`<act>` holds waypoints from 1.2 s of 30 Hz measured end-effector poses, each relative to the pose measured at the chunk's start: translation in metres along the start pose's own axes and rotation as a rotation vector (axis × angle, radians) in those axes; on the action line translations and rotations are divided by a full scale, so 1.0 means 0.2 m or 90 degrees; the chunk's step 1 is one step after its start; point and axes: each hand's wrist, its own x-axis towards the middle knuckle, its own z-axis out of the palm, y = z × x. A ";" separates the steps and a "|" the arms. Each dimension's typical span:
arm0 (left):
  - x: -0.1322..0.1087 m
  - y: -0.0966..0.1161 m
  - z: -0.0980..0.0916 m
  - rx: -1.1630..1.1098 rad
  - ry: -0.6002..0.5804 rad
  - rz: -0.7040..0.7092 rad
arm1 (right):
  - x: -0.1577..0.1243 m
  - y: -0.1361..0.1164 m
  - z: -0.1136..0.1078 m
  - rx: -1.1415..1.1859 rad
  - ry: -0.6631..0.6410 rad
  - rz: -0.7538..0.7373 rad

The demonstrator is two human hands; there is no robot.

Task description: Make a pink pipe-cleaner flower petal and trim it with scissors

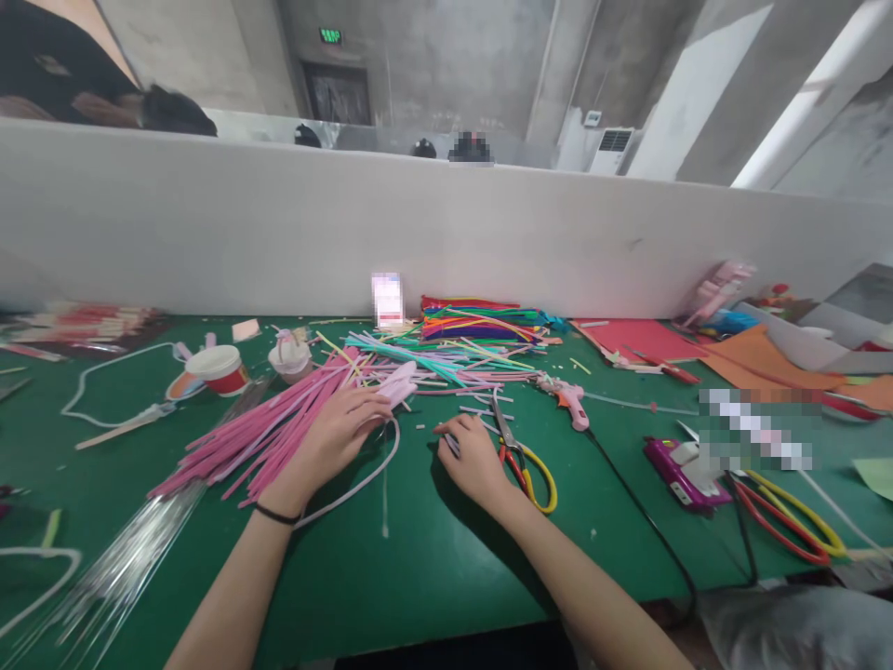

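My left hand (341, 433), a dark band at its wrist, is closed around a pale lilac bundle of bent pipe cleaners (401, 383). Beneath that hand a long pale pipe cleaner (369, 479) curves over the table. My right hand (473, 458) rests on the green surface with curled fingers, and a short lilac pipe cleaner piece (452, 445) shows between them. Just right of it lie scissors (516, 451) with red and yellow handles. Many pink pipe cleaners (279, 423) lie beside and under my left forearm.
Multicoloured pipe cleaners (481, 321) are piled at the back near a lit phone (388, 300). A pink glue gun (573, 402) trails a black cable. Left stand a paper cup (227, 370) and clear sticks (139, 549); right, a purple device (687, 475) and more scissors (785, 521). A white partition (279, 223) borders the table.
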 end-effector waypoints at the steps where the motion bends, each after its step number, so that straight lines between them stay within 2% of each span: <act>1: 0.01 0.01 -0.03 -0.042 0.017 -0.029 | 0.00 -0.03 0.00 0.026 -0.005 -0.001; 4: 0.03 0.05 -0.11 -0.134 0.094 -0.125 | 0.03 -0.12 0.03 0.040 -0.054 -0.057; 7: 0.03 0.07 -0.14 -0.195 0.140 -0.194 | 0.10 -0.21 0.06 -0.038 -0.116 -0.106; 11: 0.04 0.07 -0.12 -0.236 0.160 -0.223 | 0.18 -0.28 0.10 -0.143 -0.192 -0.110; 15: 0.08 0.10 -0.13 -0.344 0.165 -0.254 | 0.14 -0.26 0.10 -0.191 -0.254 -0.140; 18: 0.12 0.13 -0.16 -0.475 0.129 -0.291 | 0.05 -0.19 0.02 -0.250 -0.248 -0.217; 20: 0.14 0.13 -0.17 -0.543 0.089 -0.327 | -0.03 -0.14 -0.09 -0.238 -0.244 -0.303; 21: 0.15 0.13 -0.16 -0.571 0.069 -0.346 | -0.06 -0.12 -0.16 -0.212 -0.240 -0.308; 23: 0.15 0.12 -0.14 -0.628 0.029 -0.386 | -0.11 -0.08 -0.32 -0.128 -0.244 -0.270; 25: 0.15 0.10 -0.09 -0.694 -0.016 -0.423 | -0.13 -0.07 -0.45 -0.004 -0.269 -0.173; 27: 0.15 0.09 -0.04 -0.750 -0.051 -0.449 | -0.11 -0.07 -0.54 0.082 -0.252 -0.084; 29: 0.14 0.09 0.01 -0.796 -0.073 -0.487 | -0.08 -0.07 -0.56 0.084 -0.217 -0.095; 31: 0.13 0.09 0.05 -0.835 -0.075 -0.529 | -0.05 -0.07 -0.55 0.060 -0.202 -0.147; 33: 0.12 0.08 0.07 -0.866 -0.066 -0.559 | -0.03 -0.07 -0.51 0.037 -0.189 -0.178; 36: 0.11 0.06 0.09 -0.899 -0.031 -0.591 | -0.01 -0.09 -0.48 0.004 -0.142 -0.163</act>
